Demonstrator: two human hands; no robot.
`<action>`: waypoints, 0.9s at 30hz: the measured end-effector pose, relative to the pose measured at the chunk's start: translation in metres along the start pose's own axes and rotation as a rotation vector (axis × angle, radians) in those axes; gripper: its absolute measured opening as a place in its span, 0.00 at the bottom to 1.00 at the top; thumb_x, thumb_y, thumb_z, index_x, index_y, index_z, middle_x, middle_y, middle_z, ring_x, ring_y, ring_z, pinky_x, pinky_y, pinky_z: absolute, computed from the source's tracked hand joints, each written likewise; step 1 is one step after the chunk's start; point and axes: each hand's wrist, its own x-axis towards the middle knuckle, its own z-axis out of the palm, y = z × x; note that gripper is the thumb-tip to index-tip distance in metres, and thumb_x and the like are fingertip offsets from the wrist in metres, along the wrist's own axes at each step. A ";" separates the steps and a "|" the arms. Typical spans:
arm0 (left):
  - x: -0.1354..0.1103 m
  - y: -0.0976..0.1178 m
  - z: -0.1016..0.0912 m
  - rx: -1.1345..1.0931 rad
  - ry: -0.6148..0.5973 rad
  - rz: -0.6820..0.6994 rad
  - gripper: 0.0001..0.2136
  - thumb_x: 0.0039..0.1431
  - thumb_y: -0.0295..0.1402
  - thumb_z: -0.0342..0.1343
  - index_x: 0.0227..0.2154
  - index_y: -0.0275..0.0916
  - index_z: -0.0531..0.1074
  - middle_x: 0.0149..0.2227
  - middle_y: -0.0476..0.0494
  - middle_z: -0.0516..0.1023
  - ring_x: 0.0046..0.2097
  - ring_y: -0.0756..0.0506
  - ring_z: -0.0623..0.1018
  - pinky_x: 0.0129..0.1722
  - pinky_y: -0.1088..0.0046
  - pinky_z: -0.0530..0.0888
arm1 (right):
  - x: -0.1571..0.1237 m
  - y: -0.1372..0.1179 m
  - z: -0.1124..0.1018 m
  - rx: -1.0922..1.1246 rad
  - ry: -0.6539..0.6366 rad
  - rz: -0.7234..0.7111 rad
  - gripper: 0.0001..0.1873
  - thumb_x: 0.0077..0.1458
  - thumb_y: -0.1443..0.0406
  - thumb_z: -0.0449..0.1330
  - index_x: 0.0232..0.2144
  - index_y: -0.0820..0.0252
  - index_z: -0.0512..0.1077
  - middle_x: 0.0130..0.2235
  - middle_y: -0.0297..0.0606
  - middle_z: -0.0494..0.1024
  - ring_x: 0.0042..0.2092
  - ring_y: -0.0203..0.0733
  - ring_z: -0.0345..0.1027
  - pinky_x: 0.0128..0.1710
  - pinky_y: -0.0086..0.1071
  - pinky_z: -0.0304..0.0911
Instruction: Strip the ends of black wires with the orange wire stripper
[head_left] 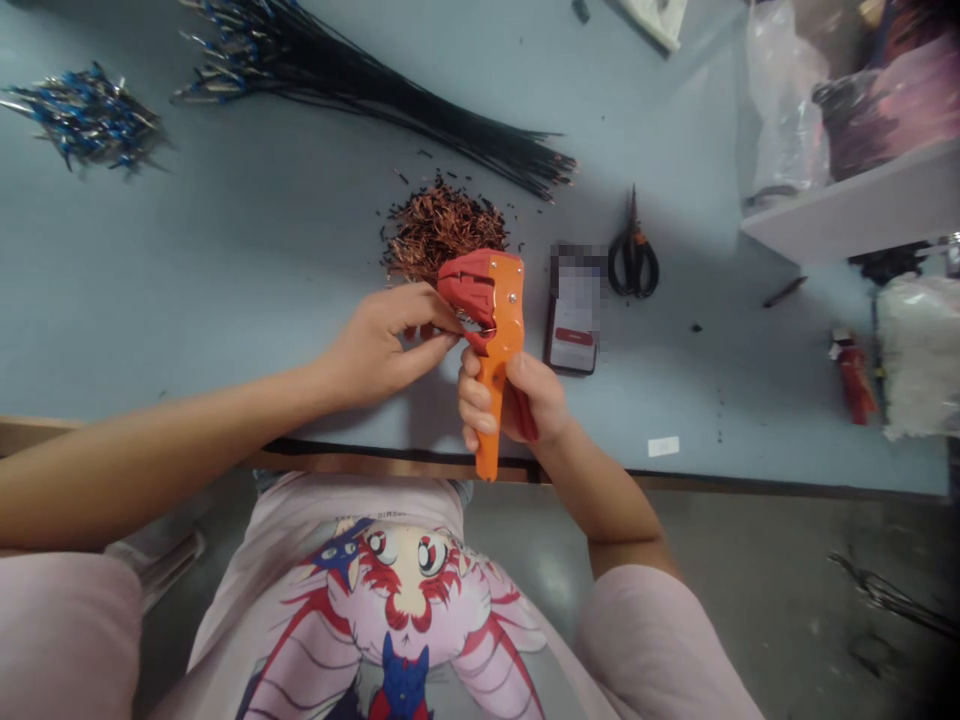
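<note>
Both hands met over the blue workbench [187, 280]: your right hand [517, 400] gripped the upright orange wire stripper [504, 330] near the copper scrap pile [442, 228], steadying it for your left hand [386, 345], whose pinched fingers hid any hold.

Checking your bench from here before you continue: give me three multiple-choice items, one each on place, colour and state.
1. Where do the scissors lie? A) right of the phone B) left of the clippings C) on the shelf
2. What colour is the body of the wire stripper? A) blue B) orange C) black
3. What is the right hand doing? A) resting on the phone B) lying open C) gripping the wire stripper

1: A, the scissors lie beside the phone on its right in the head view.
2: B, the body and handle show orange.
3: C, its fingers wrap the handle.
</note>
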 end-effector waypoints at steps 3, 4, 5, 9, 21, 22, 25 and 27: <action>0.000 0.005 -0.001 -0.058 -0.018 -0.066 0.06 0.61 0.27 0.54 0.34 0.40 0.77 0.33 0.48 0.80 0.32 0.50 0.77 0.33 0.75 0.73 | 0.000 0.000 -0.001 0.012 0.002 -0.006 0.17 0.59 0.55 0.65 0.42 0.63 0.71 0.31 0.31 0.76 0.28 0.32 0.71 0.31 0.36 0.79; 0.000 0.006 -0.001 -0.084 -0.018 -0.083 0.06 0.61 0.27 0.55 0.34 0.39 0.77 0.34 0.48 0.81 0.33 0.50 0.78 0.34 0.76 0.73 | 0.000 0.000 -0.001 0.014 -0.004 -0.006 0.17 0.59 0.55 0.65 0.42 0.63 0.71 0.31 0.31 0.76 0.28 0.32 0.71 0.31 0.36 0.79; 0.000 0.006 -0.001 -0.108 -0.020 -0.099 0.06 0.61 0.28 0.55 0.35 0.39 0.78 0.35 0.48 0.82 0.34 0.50 0.79 0.35 0.76 0.74 | 0.000 0.000 -0.002 0.014 -0.011 -0.003 0.17 0.59 0.55 0.65 0.42 0.63 0.70 0.31 0.31 0.75 0.28 0.32 0.71 0.31 0.36 0.79; 0.001 0.008 -0.002 -0.173 -0.036 -0.115 0.06 0.61 0.29 0.56 0.36 0.39 0.79 0.35 0.47 0.83 0.35 0.49 0.80 0.34 0.77 0.75 | -0.001 0.002 -0.003 -0.004 -0.028 0.009 0.17 0.60 0.54 0.64 0.42 0.61 0.69 0.31 0.30 0.74 0.27 0.32 0.70 0.31 0.36 0.79; -0.001 0.007 -0.001 -0.100 -0.037 -0.108 0.08 0.61 0.29 0.55 0.36 0.40 0.80 0.35 0.47 0.84 0.33 0.50 0.81 0.33 0.78 0.75 | 0.001 0.003 -0.001 -0.041 0.014 0.029 0.19 0.57 0.52 0.65 0.39 0.60 0.67 0.29 0.28 0.71 0.23 0.31 0.65 0.27 0.37 0.78; -0.001 0.007 -0.001 -0.092 -0.038 -0.111 0.08 0.61 0.29 0.55 0.36 0.40 0.80 0.34 0.47 0.84 0.33 0.50 0.81 0.33 0.78 0.74 | 0.000 0.003 -0.001 -0.037 0.016 0.029 0.19 0.57 0.52 0.65 0.39 0.60 0.67 0.28 0.28 0.70 0.23 0.31 0.65 0.27 0.37 0.78; -0.001 0.007 -0.002 -0.067 -0.053 -0.114 0.09 0.60 0.29 0.55 0.36 0.40 0.81 0.34 0.48 0.84 0.34 0.50 0.81 0.34 0.79 0.74 | -0.001 0.003 -0.001 -0.022 0.016 0.038 0.20 0.57 0.53 0.66 0.40 0.61 0.67 0.29 0.29 0.71 0.24 0.31 0.66 0.28 0.36 0.78; -0.001 0.007 -0.002 -0.060 -0.056 -0.101 0.10 0.60 0.28 0.54 0.37 0.40 0.81 0.34 0.48 0.84 0.34 0.50 0.81 0.34 0.79 0.74 | -0.001 0.004 -0.002 -0.012 -0.011 0.032 0.18 0.58 0.53 0.65 0.40 0.61 0.68 0.29 0.29 0.71 0.25 0.31 0.67 0.28 0.35 0.78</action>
